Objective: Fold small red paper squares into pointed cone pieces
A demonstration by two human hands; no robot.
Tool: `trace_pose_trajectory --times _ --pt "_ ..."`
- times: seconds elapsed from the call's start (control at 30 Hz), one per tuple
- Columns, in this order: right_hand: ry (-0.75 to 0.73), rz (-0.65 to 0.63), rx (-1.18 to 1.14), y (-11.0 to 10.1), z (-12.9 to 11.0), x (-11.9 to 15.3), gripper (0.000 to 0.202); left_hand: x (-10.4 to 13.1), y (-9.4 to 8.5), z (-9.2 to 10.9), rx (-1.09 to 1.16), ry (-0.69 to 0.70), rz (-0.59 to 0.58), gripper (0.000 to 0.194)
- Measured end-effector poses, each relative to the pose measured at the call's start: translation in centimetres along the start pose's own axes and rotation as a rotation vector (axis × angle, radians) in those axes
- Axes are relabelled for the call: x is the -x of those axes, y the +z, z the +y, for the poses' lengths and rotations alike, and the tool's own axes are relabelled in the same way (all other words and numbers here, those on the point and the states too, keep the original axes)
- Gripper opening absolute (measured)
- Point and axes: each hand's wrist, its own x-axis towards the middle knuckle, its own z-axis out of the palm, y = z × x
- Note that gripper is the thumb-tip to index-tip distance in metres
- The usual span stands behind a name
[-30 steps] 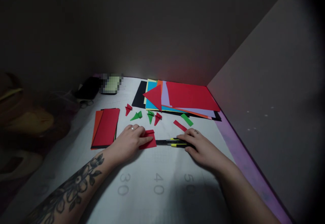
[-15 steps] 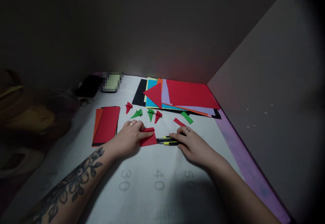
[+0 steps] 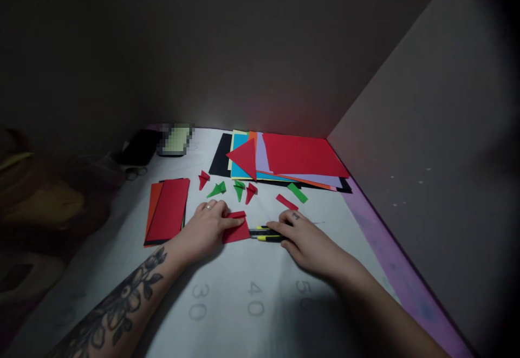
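Observation:
My left hand (image 3: 207, 230) presses a small red paper piece (image 3: 238, 233) against the white sheet with its stretched finger. A narrow fold or strip shows along the paper's top edge, and the hand covers its left side. From the right, my right hand (image 3: 306, 239) grips a black-and-yellow utility knife (image 3: 266, 237), partly hidden under the fingers. The knife's front end points left and meets the paper's right edge. Beyond the hands lie folded red pieces (image 3: 251, 192) and folded green pieces (image 3: 239, 189). A red strip (image 3: 286, 202) and a green strip (image 3: 298, 193) lie above my right hand.
Coloured sheets (image 3: 304, 155) are stacked at the back, with a red triangle (image 3: 246, 157) on them. Left of my hand lies a smaller stack of red, orange and black paper (image 3: 167, 212). A blurred-out phone-like object (image 3: 176, 140) sits back left. Walls border the back and right.
The whole view has shifted slightly, with the scene sitting a little lower in the picture. Both hands, the red paper and the knife keep nearly the same places relative to each other.

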Motion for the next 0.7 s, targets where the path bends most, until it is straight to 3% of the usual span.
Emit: trace_pose_trajectory --times 0.7 --pt "0.018 -0.069 -0.031 -0.2 -1.4 1.2 0.052 0.0 -0.1 0.1 -0.007 -0.001 0.018 0.045"
